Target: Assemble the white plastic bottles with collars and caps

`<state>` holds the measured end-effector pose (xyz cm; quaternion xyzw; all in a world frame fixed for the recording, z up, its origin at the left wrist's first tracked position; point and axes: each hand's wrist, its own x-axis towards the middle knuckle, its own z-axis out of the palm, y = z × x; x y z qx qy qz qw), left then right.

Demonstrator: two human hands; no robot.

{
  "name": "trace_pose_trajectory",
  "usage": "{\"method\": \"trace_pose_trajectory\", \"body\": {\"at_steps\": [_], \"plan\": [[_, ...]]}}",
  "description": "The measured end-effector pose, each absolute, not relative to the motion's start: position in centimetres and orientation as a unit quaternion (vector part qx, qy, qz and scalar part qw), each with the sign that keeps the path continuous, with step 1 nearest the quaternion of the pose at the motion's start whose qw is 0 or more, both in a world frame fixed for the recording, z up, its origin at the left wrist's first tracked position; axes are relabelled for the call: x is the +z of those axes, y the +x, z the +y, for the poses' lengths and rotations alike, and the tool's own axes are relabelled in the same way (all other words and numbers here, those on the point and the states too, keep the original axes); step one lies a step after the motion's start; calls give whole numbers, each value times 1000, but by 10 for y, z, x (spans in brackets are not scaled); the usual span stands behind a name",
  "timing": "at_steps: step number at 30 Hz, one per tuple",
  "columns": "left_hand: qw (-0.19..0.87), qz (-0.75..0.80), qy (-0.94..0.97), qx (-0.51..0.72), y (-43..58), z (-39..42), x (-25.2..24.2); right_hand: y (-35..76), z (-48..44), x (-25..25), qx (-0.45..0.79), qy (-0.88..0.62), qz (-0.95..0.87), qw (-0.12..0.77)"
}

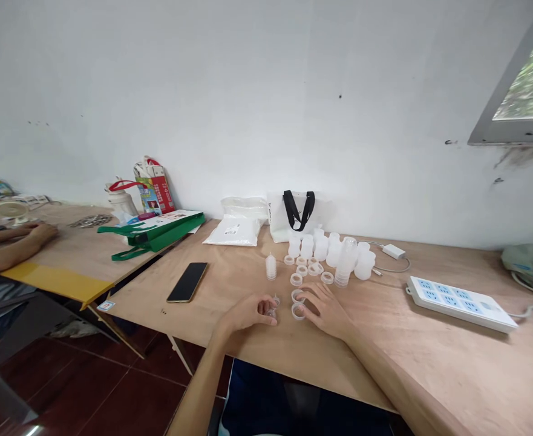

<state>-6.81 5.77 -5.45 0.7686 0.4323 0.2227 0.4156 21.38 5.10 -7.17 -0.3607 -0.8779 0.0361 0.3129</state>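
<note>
My left hand (249,312) is closed at the table's near side, its thumb and fingertips curled round small clear plastic pieces (273,306), whose exact kind I cannot make out. Opposite it, my right hand (327,310) has its thumb and fingers at the edges of two translucent plastic rings (297,311), one behind the other on the table. Beyond the hands lie several more loose rings (296,279). A small ribbed clear bottle (271,267) with a pointed tip stands upright behind my left hand. Several frosted plastic bottles (320,248) and a tall stack of clear cups (345,263) are grouped at the back.
A phone (187,282) lies left on the wooden table (248,357). White plastic packages (234,230) and a black-handled bag (277,227) stand by the wall. A power strip (461,303) and charger (394,251) are right. Another person's hands (39,235) rest at the left table, near a green bag (161,236).
</note>
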Motion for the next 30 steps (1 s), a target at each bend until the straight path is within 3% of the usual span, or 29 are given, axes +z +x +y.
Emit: {"method": "trace_pose_trajectory", "body": {"at_steps": [10,19,24,30], "plan": [[393,444,740,318,-56,68,-70,240,63,-73,-50,-432,-727,532],[395,437,743,317,-56,72,-76,265,79,-72,-81,-533,-548,639],[410,431,739,315,-55,68,-67,300,91,-75,-102,-582,-512,624],[391,443,733,337,-58,65,-69,348,112,-70,-134,-683,-553,458]]}}
